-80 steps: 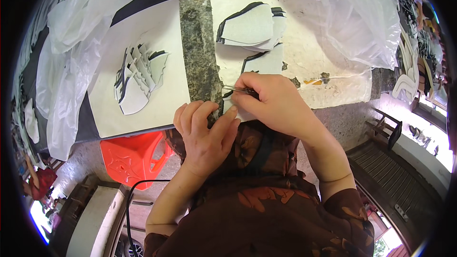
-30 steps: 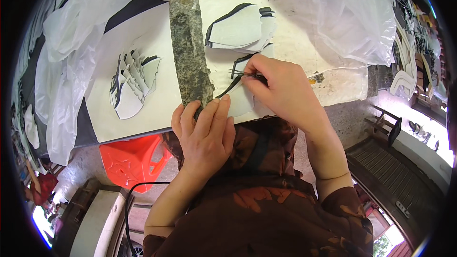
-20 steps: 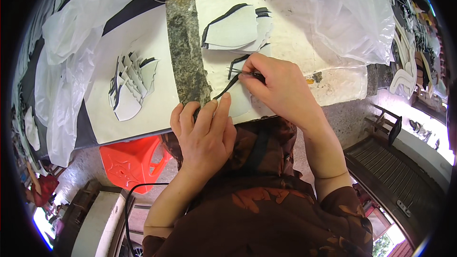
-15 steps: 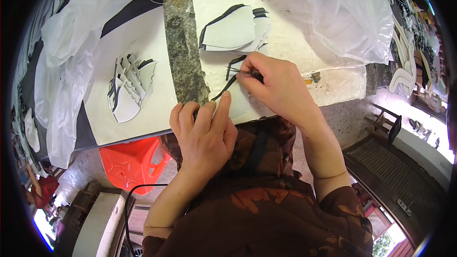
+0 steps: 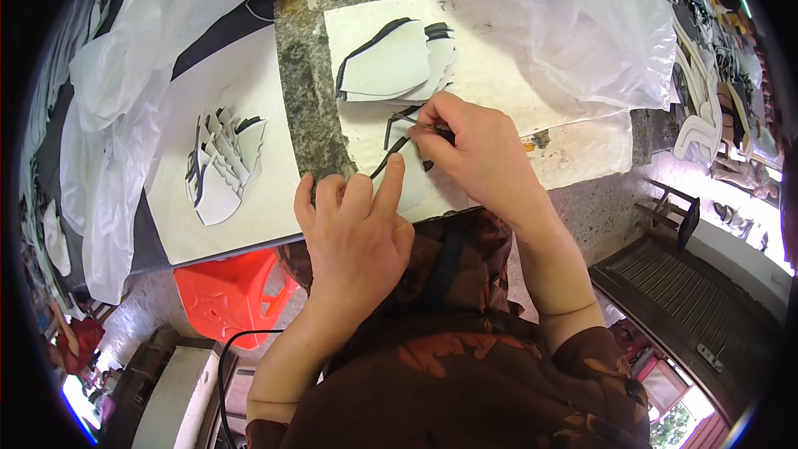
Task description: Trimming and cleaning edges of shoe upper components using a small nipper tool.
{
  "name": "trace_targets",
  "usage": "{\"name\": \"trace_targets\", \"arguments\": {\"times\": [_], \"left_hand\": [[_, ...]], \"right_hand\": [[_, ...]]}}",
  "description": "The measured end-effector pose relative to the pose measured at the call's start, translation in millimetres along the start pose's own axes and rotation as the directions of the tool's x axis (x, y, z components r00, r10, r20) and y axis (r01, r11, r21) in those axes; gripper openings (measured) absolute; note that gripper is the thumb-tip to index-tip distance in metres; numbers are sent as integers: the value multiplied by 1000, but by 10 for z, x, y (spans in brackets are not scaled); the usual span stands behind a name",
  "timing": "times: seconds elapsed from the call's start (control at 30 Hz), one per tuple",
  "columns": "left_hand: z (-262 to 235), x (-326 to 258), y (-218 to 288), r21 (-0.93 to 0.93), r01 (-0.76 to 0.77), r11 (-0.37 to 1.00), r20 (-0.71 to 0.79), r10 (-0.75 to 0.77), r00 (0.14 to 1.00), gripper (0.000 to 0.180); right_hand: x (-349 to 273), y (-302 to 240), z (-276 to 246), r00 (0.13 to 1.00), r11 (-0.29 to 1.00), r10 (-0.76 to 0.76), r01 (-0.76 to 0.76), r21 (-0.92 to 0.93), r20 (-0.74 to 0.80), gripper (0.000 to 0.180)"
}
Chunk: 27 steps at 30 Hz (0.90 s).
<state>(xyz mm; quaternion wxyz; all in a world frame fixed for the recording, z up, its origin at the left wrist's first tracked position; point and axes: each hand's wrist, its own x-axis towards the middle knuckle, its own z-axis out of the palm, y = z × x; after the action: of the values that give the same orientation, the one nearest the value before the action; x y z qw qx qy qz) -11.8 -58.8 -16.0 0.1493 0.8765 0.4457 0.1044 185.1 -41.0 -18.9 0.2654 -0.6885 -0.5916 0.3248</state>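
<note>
A curved white piece (image 5: 407, 189) with a black strip (image 5: 384, 167) along its edge lies on pale sheeting, partly hidden by my hands. My left hand (image 5: 353, 229) rests on its near left part, fingers spread, the index fingertip beside the strip. In my right hand (image 5: 478, 150), thumb and fingers pinch a slim metal tool that looks like tweezers (image 5: 404, 119), held low over the strip's upper end. Just beyond lies a stack of similar white pieces (image 5: 384, 66) with black edges. Farther left, a fanned pile of such pieces (image 5: 218, 195) sits on another pale sheet.
A mottled stone slab (image 5: 312, 100) shows between the sheets. Clear plastic sheeting (image 5: 590, 25) drapes over the far right, and more plastic (image 5: 116, 108) hangs at the left. Below the table edge stands a red stool (image 5: 220, 295). A dark slatted bench (image 5: 682, 308) is at the right.
The worktop has shifted slightly down and left in the picture. Relative to it, both hands have moved a little farther away and to the right along the strip.
</note>
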Motion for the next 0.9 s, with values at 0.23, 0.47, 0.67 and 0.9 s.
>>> {"name": "trace_targets", "arguments": {"times": [0.23, 0.47, 0.67, 0.9], "left_hand": [[-26, 78, 30, 33, -1, 999, 41, 0, 999, 61], [-43, 92, 14, -3, 5, 1000, 72, -5, 997, 61], [198, -44, -64, -103, 55, 993, -116, -67, 991, 58], [327, -90, -143, -179, -47, 983, -156, 19, 988, 53]], "right_hand": [[-2, 0, 16, 1000, 1000, 23, -23, 7, -15, 17], [-49, 29, 99, 997, 994, 19, -26, -104, -69, 18], [-91, 48, 134, 995, 998, -14, 8, -64, -100, 20], [-89, 238, -245, 990, 987, 68, -85, 139, 121, 29]]}}
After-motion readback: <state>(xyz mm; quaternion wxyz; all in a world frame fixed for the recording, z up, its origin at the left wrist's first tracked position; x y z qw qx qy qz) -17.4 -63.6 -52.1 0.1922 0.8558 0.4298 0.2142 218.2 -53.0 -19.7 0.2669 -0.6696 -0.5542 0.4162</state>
